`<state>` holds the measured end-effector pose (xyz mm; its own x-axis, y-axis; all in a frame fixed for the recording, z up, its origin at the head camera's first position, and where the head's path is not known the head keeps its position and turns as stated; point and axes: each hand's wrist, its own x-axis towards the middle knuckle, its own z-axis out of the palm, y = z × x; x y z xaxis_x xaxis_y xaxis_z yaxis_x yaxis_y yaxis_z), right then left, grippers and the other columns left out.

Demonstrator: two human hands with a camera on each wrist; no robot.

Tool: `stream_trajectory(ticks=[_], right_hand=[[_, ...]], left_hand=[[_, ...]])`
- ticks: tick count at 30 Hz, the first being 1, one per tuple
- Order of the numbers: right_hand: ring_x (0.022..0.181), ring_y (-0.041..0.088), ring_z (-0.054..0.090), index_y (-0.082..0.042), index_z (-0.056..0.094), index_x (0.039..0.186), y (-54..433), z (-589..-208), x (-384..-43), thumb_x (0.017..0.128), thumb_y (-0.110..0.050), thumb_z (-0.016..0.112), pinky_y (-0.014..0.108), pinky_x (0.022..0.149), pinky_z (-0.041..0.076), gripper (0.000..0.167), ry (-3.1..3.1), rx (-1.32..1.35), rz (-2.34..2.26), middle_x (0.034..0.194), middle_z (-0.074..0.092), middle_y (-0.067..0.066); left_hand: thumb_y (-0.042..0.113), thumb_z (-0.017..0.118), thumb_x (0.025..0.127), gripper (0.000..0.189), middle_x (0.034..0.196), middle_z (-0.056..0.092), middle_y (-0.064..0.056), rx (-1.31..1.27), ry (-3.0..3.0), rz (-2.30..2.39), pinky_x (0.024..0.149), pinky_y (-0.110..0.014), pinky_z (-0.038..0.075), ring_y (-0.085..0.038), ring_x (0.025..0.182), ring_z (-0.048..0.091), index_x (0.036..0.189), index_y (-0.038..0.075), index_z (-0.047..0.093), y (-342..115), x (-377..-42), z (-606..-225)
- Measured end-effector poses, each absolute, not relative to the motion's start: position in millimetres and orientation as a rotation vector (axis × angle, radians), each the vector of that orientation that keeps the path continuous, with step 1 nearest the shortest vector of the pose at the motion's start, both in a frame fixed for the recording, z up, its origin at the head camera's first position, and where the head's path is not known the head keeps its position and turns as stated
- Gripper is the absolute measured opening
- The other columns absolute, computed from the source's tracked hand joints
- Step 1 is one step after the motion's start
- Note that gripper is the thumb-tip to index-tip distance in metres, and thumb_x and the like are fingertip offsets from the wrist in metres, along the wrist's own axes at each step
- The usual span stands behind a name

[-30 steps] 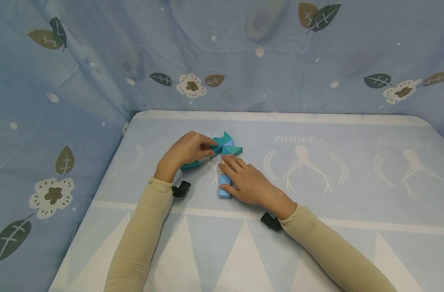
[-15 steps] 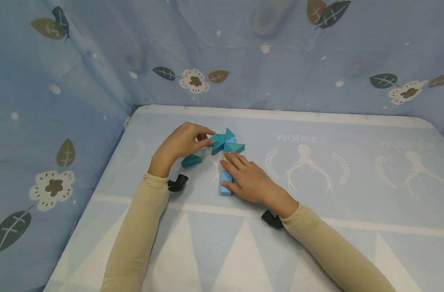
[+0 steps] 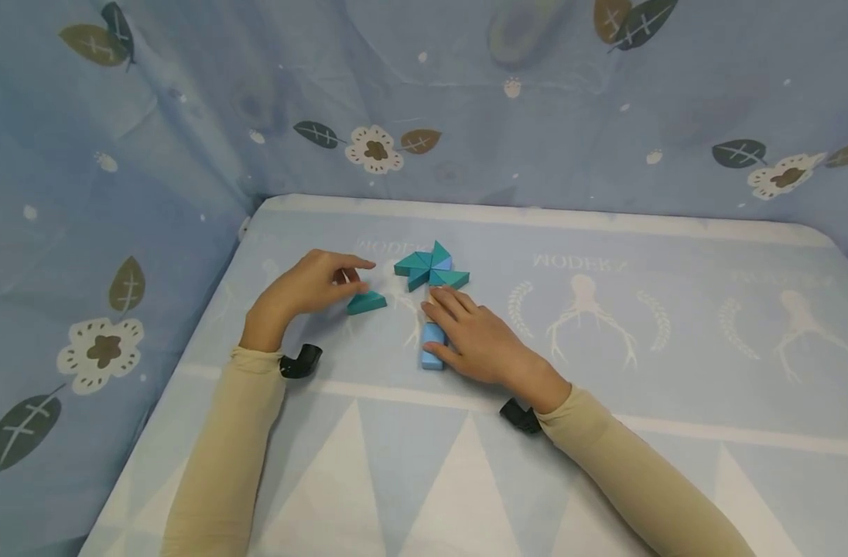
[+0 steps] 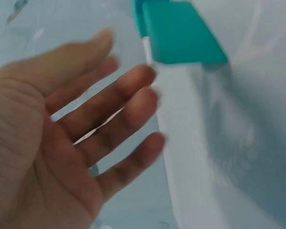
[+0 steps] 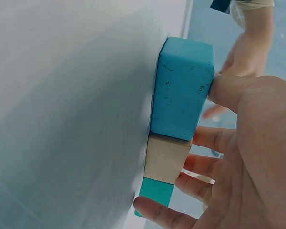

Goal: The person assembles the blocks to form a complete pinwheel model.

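Observation:
My left hand (image 3: 306, 286) hovers at the left with fingers spread and nothing held, its fingertips near a loose teal triangular block (image 3: 366, 303). In the left wrist view that teal block (image 4: 183, 33) lies apart from the fingertips. Teal and light blue triangular blocks form a pinwheel (image 3: 418, 269) on the table. Below it runs a column: a natural-wood block (image 5: 167, 157) and then a blue block (image 5: 182, 88). My right hand (image 3: 476, 340) rests along this column with extended fingers, the thumb touching the blue block. That hand hides part of the column in the head view.
A patterned cloth covers the table (image 3: 647, 333). Blue curtain fabric (image 3: 466, 93) hangs behind and to the left. A black wrist-worn piece (image 3: 301, 362) sits by the left wrist, and a similar black piece (image 3: 519, 416) by the right.
My left hand has drawn away from the pinwheel's left side, moving left and slightly down to the loose teal block. The pinwheel's left blade is now uncovered. My right hand stays on the column.

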<state>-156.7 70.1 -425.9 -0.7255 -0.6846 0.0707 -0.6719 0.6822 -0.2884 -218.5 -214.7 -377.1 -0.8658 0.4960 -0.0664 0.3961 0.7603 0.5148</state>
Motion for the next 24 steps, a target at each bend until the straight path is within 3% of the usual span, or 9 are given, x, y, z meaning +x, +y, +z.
stream_trajectory(ticks=[9,24], right_hand=[[0.148,0.03,0.027,-0.007,0.039,0.15,73.5,-428.7,-155.7,0.101,-0.042,0.051,0.055,0.102,0.045,0.061,2.833,-1.14,-0.479,0.159,0.029,0.014],[0.147,0.03,0.029,-0.007,0.04,0.149,69.2,-428.7,-156.3,0.1,-0.042,0.052,0.054,0.101,0.046,0.061,2.848,-1.17,-0.471,0.158,0.031,0.014]], left_hand=[[0.011,0.073,0.088,0.042,0.099,0.074,-0.008,0.628,2.552,0.873,0.082,-0.035,0.053,-0.02,0.09,0.068,0.129,0.005,0.065,-229.8,-223.2,-388.7],[0.018,0.078,0.084,0.032,0.091,0.074,-0.005,0.622,2.588,0.83,0.071,-0.029,0.051,-0.015,0.079,0.065,0.113,0.005,0.073,-219.7,-222.6,-391.1]])
